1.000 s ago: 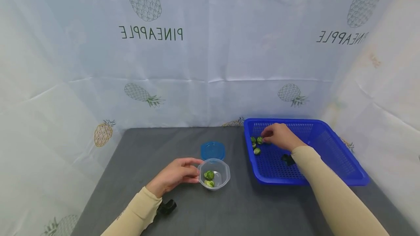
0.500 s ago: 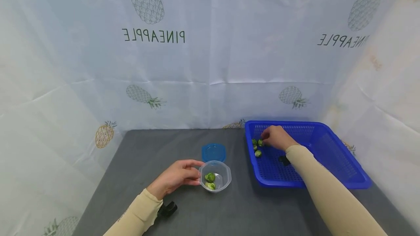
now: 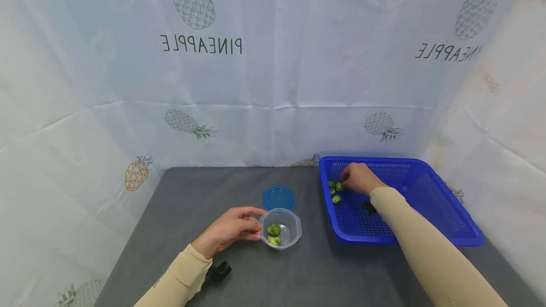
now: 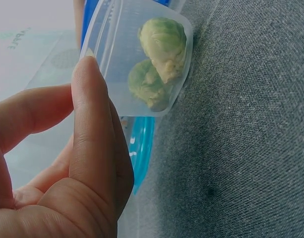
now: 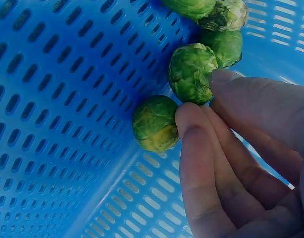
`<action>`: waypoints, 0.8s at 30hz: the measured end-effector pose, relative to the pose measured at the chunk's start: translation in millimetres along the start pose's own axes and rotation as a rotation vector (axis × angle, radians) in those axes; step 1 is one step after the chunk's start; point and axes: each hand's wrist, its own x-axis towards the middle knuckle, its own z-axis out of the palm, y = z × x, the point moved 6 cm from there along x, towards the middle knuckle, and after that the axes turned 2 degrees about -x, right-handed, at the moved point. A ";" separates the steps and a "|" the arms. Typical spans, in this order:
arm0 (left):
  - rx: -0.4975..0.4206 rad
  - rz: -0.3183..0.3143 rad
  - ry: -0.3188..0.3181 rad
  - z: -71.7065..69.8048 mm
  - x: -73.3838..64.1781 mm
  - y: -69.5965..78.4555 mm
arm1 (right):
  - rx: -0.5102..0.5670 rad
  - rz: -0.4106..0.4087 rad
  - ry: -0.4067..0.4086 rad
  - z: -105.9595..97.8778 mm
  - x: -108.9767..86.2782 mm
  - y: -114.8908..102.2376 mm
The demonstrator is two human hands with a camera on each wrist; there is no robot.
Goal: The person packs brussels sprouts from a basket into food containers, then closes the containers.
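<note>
My left hand (image 3: 234,229) holds the left side of a clear plastic container (image 3: 292,225), thumb and fingers meeting at its rim in the left wrist view. Inside the container lie two Brussels sprouts (image 4: 164,42), one leaning on the other. Over in the blue basket (image 3: 448,240), my right hand (image 3: 361,178) reaches down to the back left part. There its thumb and fingertips pinch a Brussels sprout (image 5: 191,72). Another sprout (image 5: 155,124) sits right beside the index fingertip, and several more are bunched behind, such as a pale-based one (image 5: 228,15).
A blue lid (image 3: 278,198) lies flat on the grey table (image 3: 204,188), just behind the container. The basket has raised, slotted walls and fills the table's right side. White cloth (image 3: 298,70) printed with pineapples hangs behind and at both sides.
My right hand has shifted slightly left and down among the sprouts in the basket. The left hand and the container keep their place; the head view has tilted a little.
</note>
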 end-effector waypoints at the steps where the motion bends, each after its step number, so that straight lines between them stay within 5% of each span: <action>1: -0.001 0.002 0.000 0.1 0.2 0.4 | -0.003 0.002 0.000 -0.1 0.2 0.2; 24: 0.002 -0.004 -0.001 -2.3 2.6 -0.7 | 0.019 0.015 -0.059 5.8 8.9 4.5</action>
